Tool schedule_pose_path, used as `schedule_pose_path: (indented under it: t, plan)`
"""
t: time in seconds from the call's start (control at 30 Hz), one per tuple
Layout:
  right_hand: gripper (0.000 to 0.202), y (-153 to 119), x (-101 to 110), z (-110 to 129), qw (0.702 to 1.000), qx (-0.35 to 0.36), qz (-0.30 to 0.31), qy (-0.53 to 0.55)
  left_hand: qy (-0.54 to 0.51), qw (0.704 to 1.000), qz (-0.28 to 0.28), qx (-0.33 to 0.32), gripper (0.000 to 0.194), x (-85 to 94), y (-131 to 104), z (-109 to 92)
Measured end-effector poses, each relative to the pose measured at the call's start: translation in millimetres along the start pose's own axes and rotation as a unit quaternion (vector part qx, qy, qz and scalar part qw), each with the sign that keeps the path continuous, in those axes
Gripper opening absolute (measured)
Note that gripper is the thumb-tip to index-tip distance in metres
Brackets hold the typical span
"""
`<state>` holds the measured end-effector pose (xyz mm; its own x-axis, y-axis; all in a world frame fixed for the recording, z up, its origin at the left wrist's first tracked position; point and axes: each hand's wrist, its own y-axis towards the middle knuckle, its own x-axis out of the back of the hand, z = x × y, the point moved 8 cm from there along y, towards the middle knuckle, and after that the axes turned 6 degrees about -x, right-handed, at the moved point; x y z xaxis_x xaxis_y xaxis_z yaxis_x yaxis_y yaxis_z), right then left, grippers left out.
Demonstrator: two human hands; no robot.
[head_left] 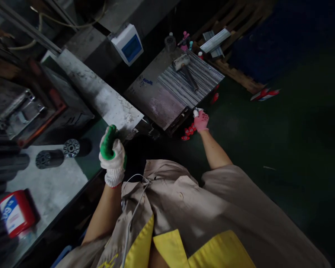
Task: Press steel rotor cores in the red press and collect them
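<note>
My left hand [111,154], in a white glove with a green coating, is closed with its fingers curled in. It is beside the near end of a long pale metal ledge [106,96]; anything inside its grip is hidden. My right hand [201,120], in a pink glove with whitish fingertips, is closed at the near edge of a low metal table [162,106]. What its fingers hold, if anything, is too small and dark to make out. Grey metal strips [175,83] lie side by side on that table, and a mallet [188,74] rests on top of them.
Dark ridged cylinders [48,159] and a red bottle [18,214] are on the left bench. Several small red items [190,131] show below the table. A white box with a blue panel [131,48], a pink spray bottle [184,41] and a wooden pallet [237,76] are farther off.
</note>
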<state>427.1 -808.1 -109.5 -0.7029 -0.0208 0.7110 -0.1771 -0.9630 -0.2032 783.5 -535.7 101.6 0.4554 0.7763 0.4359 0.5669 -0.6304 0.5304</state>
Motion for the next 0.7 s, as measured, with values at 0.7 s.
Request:
schedule_pose_path:
  t: [0.7]
  plan:
    - [0.047, -13.1, -56.0, -18.1, 0.946, -0.127, -0.068, 0.291, 0.033, 0.999, 0.043, -0.009, 0.043, -7.7, -3.8, -1.0]
